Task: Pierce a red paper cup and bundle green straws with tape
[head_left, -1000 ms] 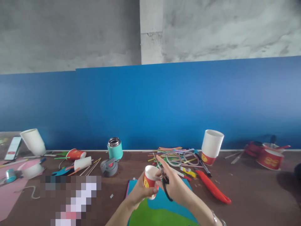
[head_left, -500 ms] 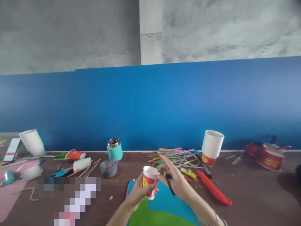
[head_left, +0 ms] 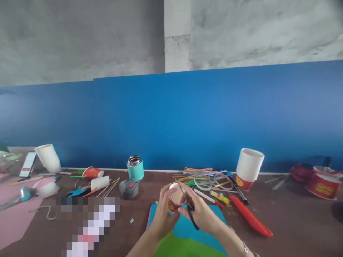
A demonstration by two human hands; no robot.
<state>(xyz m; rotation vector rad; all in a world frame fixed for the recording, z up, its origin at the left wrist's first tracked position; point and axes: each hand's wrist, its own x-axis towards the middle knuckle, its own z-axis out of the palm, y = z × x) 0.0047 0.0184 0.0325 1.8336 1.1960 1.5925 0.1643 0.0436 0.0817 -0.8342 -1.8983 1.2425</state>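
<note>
Flat blue (head_left: 187, 229) and green sheets (head_left: 182, 248) lie beneath the grip. The left hand (head_left: 164, 210) is curled around a red-and-white paper cup (head_left: 177, 195), mouth up; the right hand (head_left: 199, 210) clasps black-handled metal scissors (head_left: 191, 215), blades by its rim. Right of the grip lies a long red strip (head_left: 252, 217); beyond it, thin multicoloured sticks (head_left: 191, 175); far left, an open turquoise cylindrical jar (head_left: 135, 172).

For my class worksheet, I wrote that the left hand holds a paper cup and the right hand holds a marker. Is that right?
The marker is wrong: in the head view, the right hand holds black-handled scissors. The left hand does hold a paper cup.
</note>
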